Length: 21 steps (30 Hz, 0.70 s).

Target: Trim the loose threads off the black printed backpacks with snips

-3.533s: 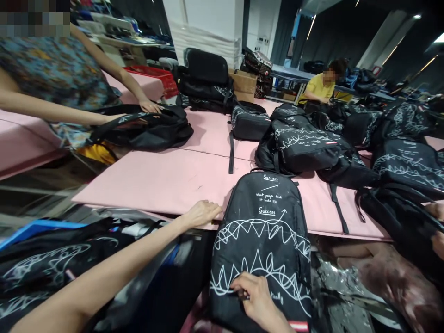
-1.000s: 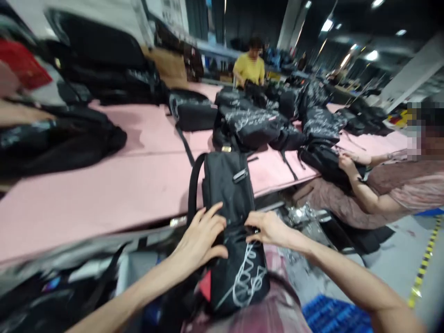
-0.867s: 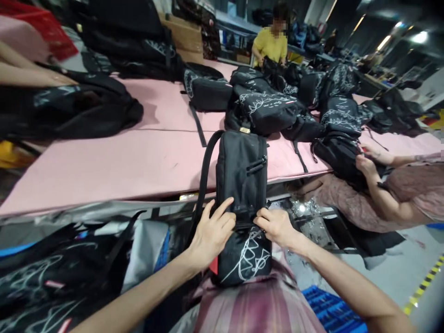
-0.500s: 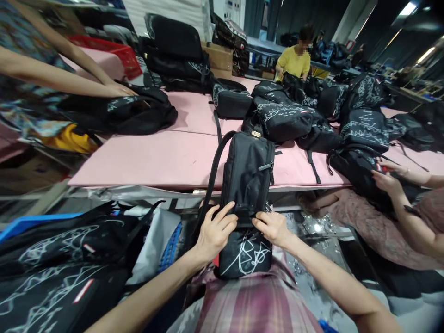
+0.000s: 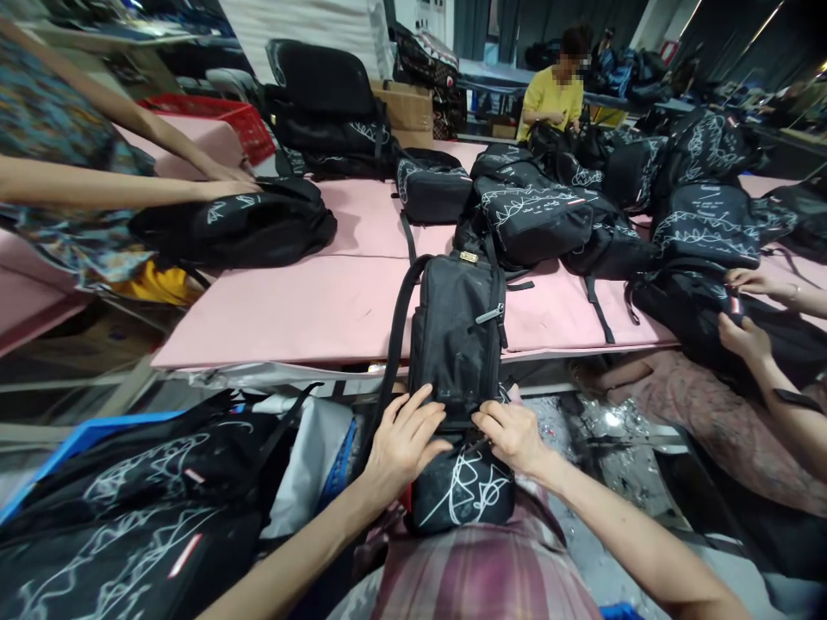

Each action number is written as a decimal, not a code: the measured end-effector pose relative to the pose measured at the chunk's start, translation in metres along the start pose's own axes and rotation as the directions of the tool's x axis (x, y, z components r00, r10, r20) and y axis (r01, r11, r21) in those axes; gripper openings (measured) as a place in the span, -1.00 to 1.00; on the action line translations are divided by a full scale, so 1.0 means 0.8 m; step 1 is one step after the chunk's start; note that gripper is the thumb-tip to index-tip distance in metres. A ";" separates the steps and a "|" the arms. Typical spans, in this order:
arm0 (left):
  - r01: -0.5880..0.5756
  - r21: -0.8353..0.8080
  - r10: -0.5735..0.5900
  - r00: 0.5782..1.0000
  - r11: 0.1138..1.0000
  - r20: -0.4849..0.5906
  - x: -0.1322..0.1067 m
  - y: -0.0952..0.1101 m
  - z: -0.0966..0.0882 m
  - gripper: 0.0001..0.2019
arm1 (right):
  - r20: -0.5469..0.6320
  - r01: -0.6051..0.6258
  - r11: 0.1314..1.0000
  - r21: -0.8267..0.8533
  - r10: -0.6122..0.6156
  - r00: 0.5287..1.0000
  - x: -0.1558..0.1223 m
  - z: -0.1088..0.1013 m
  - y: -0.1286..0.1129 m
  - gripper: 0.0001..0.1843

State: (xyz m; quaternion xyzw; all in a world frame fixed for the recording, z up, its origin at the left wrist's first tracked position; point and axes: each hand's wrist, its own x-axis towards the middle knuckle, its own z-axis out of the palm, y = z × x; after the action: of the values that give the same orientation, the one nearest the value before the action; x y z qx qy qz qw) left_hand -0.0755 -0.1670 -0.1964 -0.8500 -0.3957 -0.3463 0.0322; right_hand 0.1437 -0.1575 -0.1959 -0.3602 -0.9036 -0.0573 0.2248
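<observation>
A small black bag (image 5: 456, 336) leans from my lap against the table edge, with a zip pull on its right side, a small gold tag at the top and a long strap (image 5: 395, 331) at its left. Below my hands, a black part with white scribbled lines (image 5: 475, 486) rests on my lap. My left hand (image 5: 404, 439) lies at the bag's lower left, fingers stretched and thumb apart. On the lower right edge, my right hand (image 5: 510, 435) is closed in a pinch on the bag. Its fingertips partly hide the spot they grip.
The pink table (image 5: 290, 319) carries a pile of scribble-patterned black backpacks (image 5: 533, 220). More backpacks (image 5: 142, 508) lie in a blue-rimmed container at left. Co-workers' hands handle bags at the left (image 5: 226, 185) and right (image 5: 746, 331). A person in yellow (image 5: 549, 99) stands behind.
My left thumb has spread away from the fingers. My right hand still pinches the bag's lower edge. At left, the co-worker's bag has flattened; the view has shifted slightly.
</observation>
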 end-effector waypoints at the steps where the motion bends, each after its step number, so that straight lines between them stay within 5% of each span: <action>1: 0.023 -0.011 -0.023 1.000 1.000 -0.003 0.001 -0.002 0.000 -0.86 | -0.010 -0.009 1.000 0.025 0.010 1.000 0.001 0.000 0.001 -0.76; 7: 0.185 -0.062 -0.185 0.983 0.981 0.008 0.009 -0.001 0.003 -0.82 | -0.079 -0.115 0.949 0.295 0.144 0.986 0.014 -0.002 0.001 -0.84; 10: 0.252 0.026 -0.251 0.967 0.967 -0.038 0.018 -0.004 0.008 -0.82 | -0.013 -0.176 0.943 0.283 0.187 0.982 0.040 -0.006 -0.014 -0.83; 14: 0.437 0.109 -0.420 0.896 0.893 -0.145 0.009 -0.044 0.010 -0.75 | 0.012 -0.077 0.936 0.343 0.078 0.997 0.071 0.000 -0.026 -0.69; 16: 0.617 0.063 -0.605 0.784 0.785 -0.141 -0.017 -0.082 0.004 -0.59 | -0.080 -0.037 0.854 0.520 0.092 0.993 0.073 0.012 -0.011 -0.69; 17: 0.728 0.023 -0.722 0.683 0.685 -0.113 -0.036 -0.101 0.000 -0.51 | -0.105 -0.098 0.794 0.600 0.200 0.974 0.071 0.020 0.002 -0.70; 18: 0.841 -0.015 -0.840 0.539 0.541 -0.054 -0.057 -0.119 -0.003 -0.46 | -0.082 -0.227 0.714 0.663 0.370 0.925 0.067 0.030 0.018 -0.70; 20: 0.967 -0.069 -0.965 0.251 0.246 0.076 -0.099 -0.144 -0.006 -0.53 | 0.059 -0.534 0.471 0.703 0.709 0.703 0.061 0.054 0.051 -0.66; 21: 0.979 -0.106 -0.972 0.189 0.175 0.142 -0.117 -0.149 -0.004 -0.57 | 0.146 -0.633 0.359 0.686 0.784 0.603 0.059 0.066 0.063 -0.66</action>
State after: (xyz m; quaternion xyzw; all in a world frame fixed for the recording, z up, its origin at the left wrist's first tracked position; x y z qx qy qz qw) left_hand -0.2018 -0.1469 -0.2778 -0.4093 -0.8148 -0.3026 -0.2775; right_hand 0.1284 -0.0765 -0.2248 -0.5981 -0.5804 0.3423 0.4338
